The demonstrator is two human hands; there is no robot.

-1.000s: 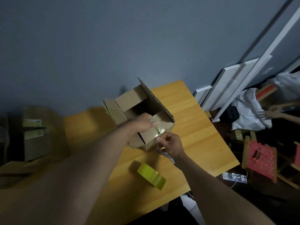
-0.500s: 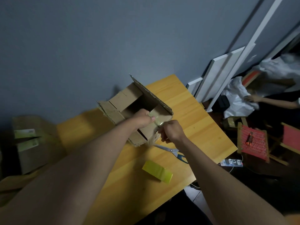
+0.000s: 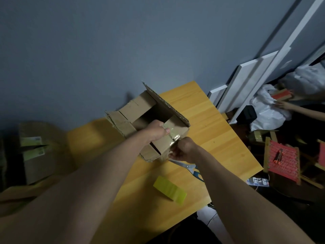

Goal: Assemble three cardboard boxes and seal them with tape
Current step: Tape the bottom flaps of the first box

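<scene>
Tape roll (image 3: 169, 190), scissors (image 3: 189, 169) just beside box (image 3: 139, 110); right tabletop (image 3: 219, 138) bare.

Cluttered home room: leaning boards (image 3: 246, 85).
</scene>
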